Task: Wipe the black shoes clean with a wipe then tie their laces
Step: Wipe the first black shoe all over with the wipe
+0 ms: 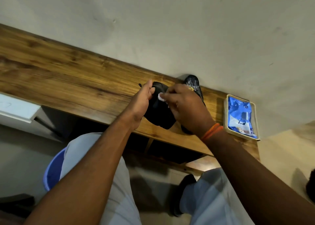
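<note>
A black shoe (pixel 162 115) is held above the front edge of the wooden shelf (pixel 68 71). My left hand (pixel 143 102) grips its left side, thumb curled over the upper. My right hand (pixel 187 105) pinches a small white wipe (pixel 161 97) against the shoe's top. One black lace end (pixel 140 85) pokes out past my left fingers. The second black shoe (pixel 194 85) lies on the shelf behind my right hand, toe toward the wall, partly hidden.
A cream tray (pixel 255 119) holding a blue wipes pack (pixel 240 117) sits at the shelf's right end. A blue bucket (pixel 52 170) stands on the floor at my left knee. A white drawer front (pixel 17 109) juts out at left. The wall rises just behind the shelf.
</note>
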